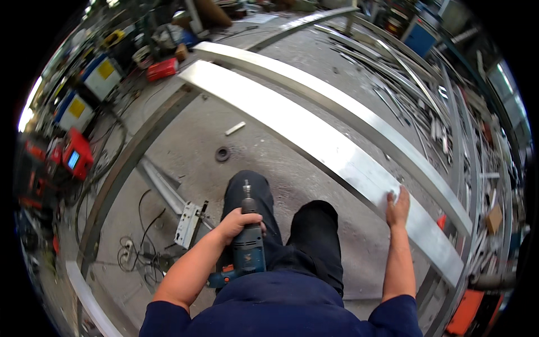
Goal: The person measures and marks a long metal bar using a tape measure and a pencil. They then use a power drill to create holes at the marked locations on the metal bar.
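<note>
My left hand [238, 223] is wrapped around the body of a blue power drill [249, 247]. The drill lies against my left thigh, its chuck and bit [247, 190] pointing away from me. My right hand [397, 208] rests on the near side of a wide silver metal beam [331, 149], thumb and fingers apart on its top face. Beyond it runs a second, narrower silver beam [337, 106]. Both beams slant from the far left to the near right across a dark steel frame [151, 126].
On the floor lie a dark ring-shaped disc [223, 154], a short pale strip [235, 128] and tangled black cables [140, 255]. A metal bracket [190, 224] sits left of my knee. Red machine [77, 154] at left; metal offcuts [415, 106] at right; orange case [471, 312] near right.
</note>
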A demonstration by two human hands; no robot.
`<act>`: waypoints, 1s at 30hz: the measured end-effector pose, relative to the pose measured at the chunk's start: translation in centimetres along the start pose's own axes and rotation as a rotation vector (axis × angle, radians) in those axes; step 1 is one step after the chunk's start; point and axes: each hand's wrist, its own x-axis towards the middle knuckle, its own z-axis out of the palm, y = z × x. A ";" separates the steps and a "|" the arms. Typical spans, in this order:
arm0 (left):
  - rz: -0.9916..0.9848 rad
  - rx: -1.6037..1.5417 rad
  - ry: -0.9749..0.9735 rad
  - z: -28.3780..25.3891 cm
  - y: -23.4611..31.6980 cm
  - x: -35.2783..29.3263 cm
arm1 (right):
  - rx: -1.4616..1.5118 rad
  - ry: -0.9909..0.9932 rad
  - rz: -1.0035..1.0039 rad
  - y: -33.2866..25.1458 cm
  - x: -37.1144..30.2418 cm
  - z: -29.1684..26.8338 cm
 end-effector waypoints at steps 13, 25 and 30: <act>-0.032 -0.063 0.006 0.6 0.4 0.6 | -0.062 0.218 0.017 -2.5 -3.4 2.2; -0.032 -0.076 0.002 0.4 0.4 0.4 | -0.051 0.303 -0.023 -2.4 -3.7 2.4; -0.040 -0.050 0.021 1.2 1.2 0.4 | 0.125 0.231 0.011 -2.0 -3.2 1.8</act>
